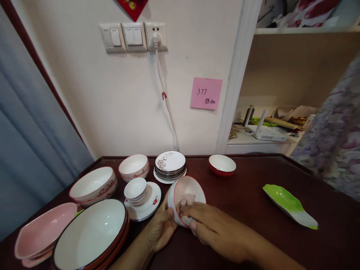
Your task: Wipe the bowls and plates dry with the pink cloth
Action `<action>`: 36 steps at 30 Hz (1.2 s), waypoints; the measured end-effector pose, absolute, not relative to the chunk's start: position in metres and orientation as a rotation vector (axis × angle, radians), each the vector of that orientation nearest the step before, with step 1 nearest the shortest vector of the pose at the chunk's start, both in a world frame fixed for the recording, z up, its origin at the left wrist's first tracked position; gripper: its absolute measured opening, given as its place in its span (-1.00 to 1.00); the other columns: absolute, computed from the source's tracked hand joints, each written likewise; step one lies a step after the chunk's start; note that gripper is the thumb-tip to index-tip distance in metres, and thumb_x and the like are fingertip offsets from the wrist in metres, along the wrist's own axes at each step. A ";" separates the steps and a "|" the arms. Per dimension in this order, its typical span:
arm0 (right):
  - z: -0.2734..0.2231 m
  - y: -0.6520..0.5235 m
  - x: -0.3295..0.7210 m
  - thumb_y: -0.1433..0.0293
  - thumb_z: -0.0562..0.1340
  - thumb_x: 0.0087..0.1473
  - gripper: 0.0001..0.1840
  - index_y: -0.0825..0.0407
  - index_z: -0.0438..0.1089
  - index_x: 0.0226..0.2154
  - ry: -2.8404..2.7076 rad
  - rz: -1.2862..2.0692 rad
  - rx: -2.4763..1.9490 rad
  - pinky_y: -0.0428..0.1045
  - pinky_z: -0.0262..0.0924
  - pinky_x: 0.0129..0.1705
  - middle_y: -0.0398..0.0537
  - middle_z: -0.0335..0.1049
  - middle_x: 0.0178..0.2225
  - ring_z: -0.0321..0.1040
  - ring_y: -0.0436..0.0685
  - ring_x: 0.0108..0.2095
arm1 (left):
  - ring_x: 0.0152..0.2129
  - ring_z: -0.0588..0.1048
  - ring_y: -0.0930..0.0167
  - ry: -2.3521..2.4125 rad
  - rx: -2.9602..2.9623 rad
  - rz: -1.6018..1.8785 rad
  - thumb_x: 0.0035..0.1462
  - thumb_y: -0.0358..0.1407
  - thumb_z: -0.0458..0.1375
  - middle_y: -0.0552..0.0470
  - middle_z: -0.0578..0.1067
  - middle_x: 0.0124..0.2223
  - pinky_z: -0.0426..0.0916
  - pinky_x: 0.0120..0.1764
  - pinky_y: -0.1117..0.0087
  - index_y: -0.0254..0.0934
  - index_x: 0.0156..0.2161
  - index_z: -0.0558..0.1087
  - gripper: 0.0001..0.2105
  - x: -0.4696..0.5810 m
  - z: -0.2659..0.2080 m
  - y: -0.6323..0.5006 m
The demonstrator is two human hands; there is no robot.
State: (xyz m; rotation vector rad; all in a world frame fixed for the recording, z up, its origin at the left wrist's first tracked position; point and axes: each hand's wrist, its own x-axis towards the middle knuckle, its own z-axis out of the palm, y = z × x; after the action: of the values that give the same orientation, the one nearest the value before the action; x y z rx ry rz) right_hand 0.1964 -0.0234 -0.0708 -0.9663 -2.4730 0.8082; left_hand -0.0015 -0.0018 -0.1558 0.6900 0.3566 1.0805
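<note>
A white bowl with a red rim (pixel 198 190) is tilted up off the table, its open side turned to the right. My left hand (pixel 161 229) grips it from the left, with the thumb near the rim. Inside the bowl, my right hand (pixel 218 229) presses a pale crumpled wiping cloth (pixel 189 198) against the inner wall; the fingertips are partly hidden. Just left of the bowl, a stack of small white bowls (pixel 135 189) sits on white plates with red flowers (pixel 153 191). Behind it is a pile of dark-rimmed patterned plates (pixel 170 162).
At left stand two white red-rimmed bowls (pixel 95 184), large dark-rimmed bowls (pixel 91 232) and pink dishes (pixel 46 228). A small red bowl (pixel 222 165) is at the back, a green leaf-shaped dish (pixel 287 202) at right. A wall and plugged-in cable (pixel 165 97) border the table (pixel 239 195).
</note>
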 end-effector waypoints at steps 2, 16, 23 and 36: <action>-0.067 -0.021 0.199 0.36 -0.03 0.29 -0.62 -0.01 0.40 0.00 -2.524 0.780 -0.947 0.08 0.10 0.20 -0.02 0.38 0.10 0.25 0.16 0.14 | 0.09 0.38 0.13 0.361 0.694 1.067 0.01 -0.27 0.30 -0.17 0.45 0.14 0.17 0.13 0.09 -0.13 0.27 0.15 -0.28 -0.001 -0.157 -0.002; -0.045 -0.038 0.190 0.03 0.11 0.19 -0.08 0.04 -0.38 0.35 -2.562 1.197 -0.988 0.18 -0.24 0.32 0.06 -0.45 0.38 -0.36 0.28 0.36 | 0.16 0.31 0.10 0.240 0.617 0.802 0.02 0.04 0.20 -0.20 0.59 -0.05 0.02 0.22 0.07 -0.35 0.00 0.50 -0.45 -0.001 -0.150 -0.006; -0.079 -0.018 0.196 0.41 0.30 0.00 -0.27 -0.08 0.16 0.23 -2.660 0.662 -0.849 0.18 -0.15 0.30 0.02 0.17 0.25 0.08 0.26 0.25 | 0.10 0.38 0.09 0.325 0.634 0.953 0.05 -0.04 0.21 -0.20 0.60 -0.07 0.09 0.19 0.05 -0.36 -0.04 0.52 -0.53 -0.006 -0.152 0.001; -0.067 -0.033 0.190 0.11 0.32 0.00 -0.18 -0.04 0.10 0.25 -2.417 0.966 -1.026 0.11 0.18 0.14 0.06 0.25 0.20 0.24 0.30 0.15 | 0.03 0.44 0.09 0.445 0.678 1.094 0.05 -0.10 0.23 -0.19 0.60 -0.07 0.16 0.15 0.06 -0.31 0.06 0.44 -0.51 -0.005 -0.159 -0.002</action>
State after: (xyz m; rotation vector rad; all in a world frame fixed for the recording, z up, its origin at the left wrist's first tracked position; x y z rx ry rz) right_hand 0.1900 -0.0331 -0.0675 -1.0255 -2.4173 0.9663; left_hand -0.0050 -0.0022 -0.1592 0.6785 0.4447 1.0941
